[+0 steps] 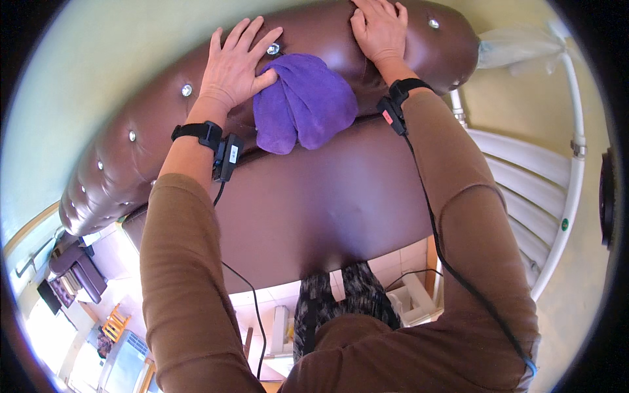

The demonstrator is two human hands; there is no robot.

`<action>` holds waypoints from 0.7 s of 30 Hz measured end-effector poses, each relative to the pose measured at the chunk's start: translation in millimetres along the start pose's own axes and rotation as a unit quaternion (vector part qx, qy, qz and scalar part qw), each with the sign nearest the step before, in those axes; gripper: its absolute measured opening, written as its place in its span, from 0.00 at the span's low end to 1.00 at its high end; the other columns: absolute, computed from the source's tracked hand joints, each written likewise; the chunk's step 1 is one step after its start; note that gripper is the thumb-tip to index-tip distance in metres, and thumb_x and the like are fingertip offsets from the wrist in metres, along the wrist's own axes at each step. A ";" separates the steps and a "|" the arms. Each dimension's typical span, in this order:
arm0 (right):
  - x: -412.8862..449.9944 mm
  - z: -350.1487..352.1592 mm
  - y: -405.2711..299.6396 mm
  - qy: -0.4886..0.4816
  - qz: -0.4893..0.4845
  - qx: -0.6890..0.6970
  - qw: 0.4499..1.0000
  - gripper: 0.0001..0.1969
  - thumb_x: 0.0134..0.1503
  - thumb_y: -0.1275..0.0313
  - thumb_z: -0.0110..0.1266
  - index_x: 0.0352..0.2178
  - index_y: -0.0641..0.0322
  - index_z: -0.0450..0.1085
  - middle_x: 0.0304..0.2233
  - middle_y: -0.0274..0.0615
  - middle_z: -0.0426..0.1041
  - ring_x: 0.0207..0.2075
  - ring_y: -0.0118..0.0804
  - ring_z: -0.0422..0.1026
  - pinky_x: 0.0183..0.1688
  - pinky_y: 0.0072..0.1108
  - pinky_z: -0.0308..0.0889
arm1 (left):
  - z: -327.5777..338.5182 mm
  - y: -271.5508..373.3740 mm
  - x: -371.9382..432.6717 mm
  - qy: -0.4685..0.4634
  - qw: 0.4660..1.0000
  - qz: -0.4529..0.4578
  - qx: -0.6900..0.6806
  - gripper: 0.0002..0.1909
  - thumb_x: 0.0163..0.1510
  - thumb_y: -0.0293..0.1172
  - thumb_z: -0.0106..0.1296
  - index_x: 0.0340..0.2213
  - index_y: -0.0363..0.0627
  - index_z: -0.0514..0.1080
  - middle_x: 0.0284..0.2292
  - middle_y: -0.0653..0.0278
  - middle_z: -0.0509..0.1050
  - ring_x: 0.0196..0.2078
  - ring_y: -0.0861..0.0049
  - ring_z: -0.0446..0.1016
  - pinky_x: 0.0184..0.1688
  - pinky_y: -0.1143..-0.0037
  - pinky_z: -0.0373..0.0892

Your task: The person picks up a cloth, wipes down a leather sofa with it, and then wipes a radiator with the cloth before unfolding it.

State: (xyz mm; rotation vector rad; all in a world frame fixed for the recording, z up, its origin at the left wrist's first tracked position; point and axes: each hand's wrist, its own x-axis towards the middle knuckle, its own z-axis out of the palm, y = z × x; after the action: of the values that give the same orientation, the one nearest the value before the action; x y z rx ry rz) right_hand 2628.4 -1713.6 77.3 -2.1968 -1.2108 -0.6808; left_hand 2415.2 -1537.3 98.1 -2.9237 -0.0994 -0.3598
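A bench seat of brown leather-like upholstery (319, 196) with a tufted backrest (319, 34) lies before me. My left hand (236, 66) is spread over the backrest beside a shiny button (273, 48). Its thumb rests on the upper left edge of a folded purple cloth (307, 105), which lies against the front of the backrest, its lower end reaching the seat. Farther right, my right hand (381, 29) rests on the backrest with nothing seen in it, some fingertips at the picture's top edge. Black straps with small devices circle both wrists.
A white radiator (530, 182) stands at right, with a clear plastic bag (521, 46) by its pipe. A black cable (435, 231) runs along my right arm, another cable (255, 294) below my left. A wooden chair (116, 322) and brown sofa (78, 267) show at lower left.
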 end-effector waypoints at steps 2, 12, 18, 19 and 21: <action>4.3 -5.5 -1.6 -0.006 0.003 0.003 1.000 0.15 0.51 0.68 0.46 0.40 0.58 0.70 0.43 0.40 0.72 0.50 0.40 0.65 0.55 0.41 0.51 | 5.4 -5.3 0.3 0.013 1.000 0.004 -0.023 0.36 0.44 0.50 0.44 0.57 0.64 0.55 0.57 0.60 0.57 0.59 0.63 0.56 0.57 0.60 0.52; -57.8 -70.8 -124.4 -0.153 0.036 0.195 0.968 0.27 0.50 0.59 0.53 0.52 0.50 0.62 0.57 0.47 0.57 0.59 0.49 0.54 0.57 0.47 0.48 | -0.9 -7.7 -4.5 0.004 0.996 -0.003 -0.095 0.38 0.40 0.45 0.48 0.56 0.61 0.58 0.58 0.59 0.55 0.60 0.63 0.55 0.59 0.61 0.50; -94.1 -32.5 -103.8 -0.079 -0.018 0.202 0.976 0.30 0.42 0.57 0.59 0.49 0.39 0.63 0.55 0.40 0.57 0.58 0.45 0.54 0.54 0.55 0.45 | 8.0 3.0 15.3 0.002 0.997 0.007 -0.079 0.38 0.40 0.45 0.48 0.57 0.60 0.57 0.59 0.60 0.54 0.60 0.63 0.54 0.59 0.60 0.50; -92.3 -32.6 -93.8 -0.076 -0.062 0.195 0.976 0.26 0.43 0.60 0.57 0.48 0.38 0.64 0.53 0.39 0.60 0.56 0.44 0.57 0.54 0.53 0.46 | 9.1 6.0 15.1 0.002 0.997 0.007 -0.082 0.38 0.40 0.45 0.48 0.57 0.60 0.57 0.59 0.60 0.54 0.60 0.63 0.54 0.59 0.60 0.50; -83.2 -33.0 -73.1 -0.072 -0.108 0.191 0.973 0.24 0.44 0.63 0.56 0.46 0.37 0.65 0.50 0.39 0.62 0.54 0.43 0.59 0.54 0.52 0.48 | 8.9 6.3 12.9 0.006 0.996 0.004 -0.089 0.39 0.38 0.44 0.49 0.57 0.60 0.57 0.59 0.60 0.54 0.60 0.64 0.54 0.59 0.61 0.50</action>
State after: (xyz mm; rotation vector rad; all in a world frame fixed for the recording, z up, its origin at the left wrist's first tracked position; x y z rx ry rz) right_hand 2520.3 -1752.0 62.5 -1.8347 -1.5283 -0.3365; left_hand 2430.3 -1541.2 91.6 -3.0965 -0.0570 -0.4036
